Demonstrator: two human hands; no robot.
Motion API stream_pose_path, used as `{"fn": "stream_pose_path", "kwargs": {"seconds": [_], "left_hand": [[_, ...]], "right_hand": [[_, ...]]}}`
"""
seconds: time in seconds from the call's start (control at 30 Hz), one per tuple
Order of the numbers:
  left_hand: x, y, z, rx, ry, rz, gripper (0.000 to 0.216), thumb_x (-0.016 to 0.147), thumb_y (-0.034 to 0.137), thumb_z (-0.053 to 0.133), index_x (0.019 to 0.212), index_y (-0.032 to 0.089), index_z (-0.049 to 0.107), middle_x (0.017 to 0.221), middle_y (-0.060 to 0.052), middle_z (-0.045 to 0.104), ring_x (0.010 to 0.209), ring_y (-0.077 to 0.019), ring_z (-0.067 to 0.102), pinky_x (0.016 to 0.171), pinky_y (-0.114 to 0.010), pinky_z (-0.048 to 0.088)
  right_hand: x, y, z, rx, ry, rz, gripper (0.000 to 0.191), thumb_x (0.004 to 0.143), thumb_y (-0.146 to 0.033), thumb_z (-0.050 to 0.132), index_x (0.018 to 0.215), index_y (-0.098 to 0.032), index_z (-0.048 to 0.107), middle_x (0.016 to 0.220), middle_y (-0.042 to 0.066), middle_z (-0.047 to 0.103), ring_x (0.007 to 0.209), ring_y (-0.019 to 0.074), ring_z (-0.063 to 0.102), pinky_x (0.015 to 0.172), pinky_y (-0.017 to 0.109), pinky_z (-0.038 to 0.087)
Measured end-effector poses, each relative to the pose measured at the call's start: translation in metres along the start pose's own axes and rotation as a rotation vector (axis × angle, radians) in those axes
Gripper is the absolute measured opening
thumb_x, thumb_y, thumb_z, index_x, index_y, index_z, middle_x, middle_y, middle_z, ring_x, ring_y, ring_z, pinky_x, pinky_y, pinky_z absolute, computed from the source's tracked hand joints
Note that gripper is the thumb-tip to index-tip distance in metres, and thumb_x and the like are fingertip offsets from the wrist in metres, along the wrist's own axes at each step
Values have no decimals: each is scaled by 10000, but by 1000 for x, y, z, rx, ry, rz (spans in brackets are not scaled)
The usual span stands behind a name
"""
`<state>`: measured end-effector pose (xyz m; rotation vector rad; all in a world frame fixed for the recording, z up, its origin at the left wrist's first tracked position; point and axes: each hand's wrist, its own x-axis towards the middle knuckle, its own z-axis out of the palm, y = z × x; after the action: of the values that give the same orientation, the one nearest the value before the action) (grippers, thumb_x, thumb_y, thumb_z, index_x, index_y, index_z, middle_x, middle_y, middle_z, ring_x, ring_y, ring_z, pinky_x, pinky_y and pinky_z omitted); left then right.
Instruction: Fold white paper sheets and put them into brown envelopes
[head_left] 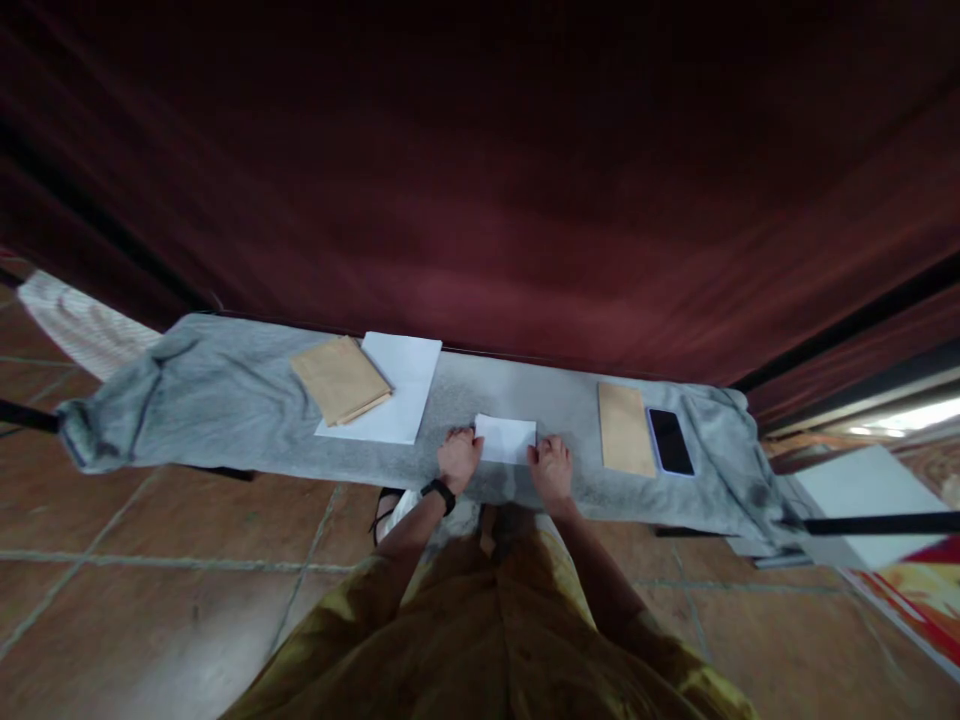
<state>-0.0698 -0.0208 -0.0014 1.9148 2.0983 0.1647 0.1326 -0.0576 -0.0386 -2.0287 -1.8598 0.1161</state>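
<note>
A small white piece of paper (507, 440), seemingly folded, lies flat on the grey cloth in front of me. At its left edge is my left hand (460, 460), fingers curled and thumb on the paper, with a dark watch on the wrist. My right hand (551, 468) pinches the opposite edge the same way. To the left, several brown envelopes (341, 380) rest askew on larger white sheets (405, 385). Right of my hands lies a single brown envelope (627, 430), beside a phone (672, 442) with a dark screen.
The grey cloth (247, 400) covers a narrow bench, bunched at both ends. A dark red upright surface (480, 250) rises right behind it. Tiled floor (187, 620) lies below. Pale flat boards or boxes (870, 490) stand at the right end.
</note>
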Motion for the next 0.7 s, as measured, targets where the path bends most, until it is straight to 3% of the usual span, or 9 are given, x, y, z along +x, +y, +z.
{"fn": "stream_pose_path", "kwargs": {"seconds": [0.13,0.27,0.4,0.7], "left_hand": [[1,-1,3,-9,9,8,277,980,382,524,1033,169,693,1025,-146,717,1094,-280,658,876,-347,515],[0,-2,4,-20,14,24,269,990,378,512,1027,179,688,1030,-139,715,1099,-276,652,881,-337,506],[-2,-2,2,-29,23,34,269,993,377,506,1027,181,686,1045,-147,711,1109,-287,645,869,-344,510],[-3,1,2,-64,42,-4,229,975,363,534,1002,190,681,1010,-149,705,1102,-315,635,839,-356,508]], "right_hand": [[-2,-4,1,31,58,0,340,983,-286,449,1256,-146,597,1333,206,576,1256,329,506,1065,485,391],[-5,-16,5,64,44,-146,479,1001,-228,372,1463,-122,433,1553,199,424,1435,308,367,1145,524,329],[-9,-26,11,46,-27,-232,503,1024,-264,365,1502,-117,415,1572,181,422,1455,312,366,1160,540,318],[-15,-23,17,-5,-13,-250,528,1038,-302,352,1534,-123,382,1588,182,397,1469,309,363,1174,544,298]]}}
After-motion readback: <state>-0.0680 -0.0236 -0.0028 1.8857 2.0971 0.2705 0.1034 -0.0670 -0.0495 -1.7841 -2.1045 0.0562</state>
